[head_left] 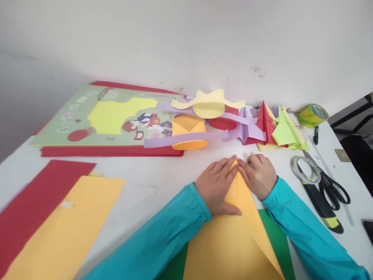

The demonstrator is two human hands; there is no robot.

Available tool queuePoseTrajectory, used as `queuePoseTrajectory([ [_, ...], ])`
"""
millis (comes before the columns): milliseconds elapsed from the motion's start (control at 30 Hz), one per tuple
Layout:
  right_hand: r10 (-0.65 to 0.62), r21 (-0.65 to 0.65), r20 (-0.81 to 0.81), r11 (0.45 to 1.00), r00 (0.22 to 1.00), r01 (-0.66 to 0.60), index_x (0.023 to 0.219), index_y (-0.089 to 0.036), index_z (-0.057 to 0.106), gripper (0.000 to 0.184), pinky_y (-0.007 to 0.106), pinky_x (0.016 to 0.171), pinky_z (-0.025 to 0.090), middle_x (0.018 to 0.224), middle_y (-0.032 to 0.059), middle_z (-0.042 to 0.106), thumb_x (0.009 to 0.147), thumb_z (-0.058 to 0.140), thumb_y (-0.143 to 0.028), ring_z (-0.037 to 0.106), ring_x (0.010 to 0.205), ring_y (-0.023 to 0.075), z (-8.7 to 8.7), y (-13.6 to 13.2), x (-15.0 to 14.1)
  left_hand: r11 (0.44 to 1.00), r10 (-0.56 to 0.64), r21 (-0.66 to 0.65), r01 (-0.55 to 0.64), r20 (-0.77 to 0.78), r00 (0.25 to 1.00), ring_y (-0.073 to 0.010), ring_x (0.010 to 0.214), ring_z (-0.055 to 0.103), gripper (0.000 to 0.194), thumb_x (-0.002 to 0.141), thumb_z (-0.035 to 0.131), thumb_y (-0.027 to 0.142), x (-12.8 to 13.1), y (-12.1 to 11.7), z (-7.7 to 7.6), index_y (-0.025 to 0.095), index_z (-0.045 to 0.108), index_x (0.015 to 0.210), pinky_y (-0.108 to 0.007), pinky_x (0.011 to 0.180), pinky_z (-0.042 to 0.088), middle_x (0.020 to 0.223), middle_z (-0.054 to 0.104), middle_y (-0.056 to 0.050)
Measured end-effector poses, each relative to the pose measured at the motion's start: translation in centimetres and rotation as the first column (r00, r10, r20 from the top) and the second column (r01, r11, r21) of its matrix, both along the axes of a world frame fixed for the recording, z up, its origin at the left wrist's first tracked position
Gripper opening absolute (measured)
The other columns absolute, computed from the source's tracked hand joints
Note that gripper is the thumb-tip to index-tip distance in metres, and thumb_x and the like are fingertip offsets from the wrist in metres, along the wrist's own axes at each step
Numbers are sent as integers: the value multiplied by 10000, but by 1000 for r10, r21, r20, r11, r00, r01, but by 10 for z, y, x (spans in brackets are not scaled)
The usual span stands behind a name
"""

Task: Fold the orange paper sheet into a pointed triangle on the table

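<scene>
A sheet of orange paper [221, 249] lies in front of me, its far end folded to a narrow point and its right edge folded over, partly lifted. My left hand [217, 188] rests flat on the left side of the fold, thumb spread and fingertips at the point. With other fingers curled, my right hand [258, 173] pinches the tip of the paper from the right. Green paper [276, 237] shows beneath the orange sheet on both sides.
At left lie red paper [48, 186] and another orange sheet [75, 221]. Behind are a printed pad [67, 120], curled paper pieces [189, 132] and folded paper shapes [264, 124]. Scissors [333, 188], tape rolls [311, 116] and a utility knife [322, 206] lie right.
</scene>
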State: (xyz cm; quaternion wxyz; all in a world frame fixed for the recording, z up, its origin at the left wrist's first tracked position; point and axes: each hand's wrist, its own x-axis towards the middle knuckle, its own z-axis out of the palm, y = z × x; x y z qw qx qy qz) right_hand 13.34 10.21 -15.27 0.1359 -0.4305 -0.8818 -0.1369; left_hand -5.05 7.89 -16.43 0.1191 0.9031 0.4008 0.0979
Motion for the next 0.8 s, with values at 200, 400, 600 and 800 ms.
queuePoseTrajectory([
  [200, 4, -4, -55, 1000, 998, -4, 1064, -159, 674, 272, 343, 668, 354, 792, 77, 575, 933, 476, -291, 460, 779, 210, -2, 1, 1, 1000, 1, 5, -1, 0, 1000, -416, 1294, 334, 1184, 533, 550, 858, -1, 1, 1, 12, 415, 1350, -518, 1043, 304, 1478, 288, -257],
  [400, 26, 22, -151, 1000, 988, -23, 991, -120, 691, 248, 330, 699, 387, 774, 79, 598, 910, 491, -244, 486, 770, 205, -5, 2, 4, 999, -15, 41, 14, 33, 999, -385, 1266, 367, 1193, 561, 480, 886, -2, 1, -2, 11, 393, 1368, -492, 1044, 304, 1455, 363, -212],
  [600, 76, -14, -210, 997, 975, -81, 1040, -105, 669, 262, 342, 709, 406, 817, 90, 602, 853, 501, -178, 493, 803, 215, -10, 2, 9, 999, -22, 40, 20, 37, 999, -379, 1256, 374, 1188, 573, 457, 892, -2, 1, -2, 11, 396, 1367, -484, 1041, 305, 1424, 411, -205],
  [800, 147, -59, -278, 984, 949, -170, 992, -140, 680, 241, 345, 714, 412, 812, 78, 600, 846, 496, -195, 505, 803, 209, -7, 0, 10, 1000, -17, 21, 17, 9, 1000, -377, 1261, 361, 1189, 569, 463, 892, -1, 2, 2, 6, 406, 1360, -482, 1049, 300, 1438, 389, -211],
])
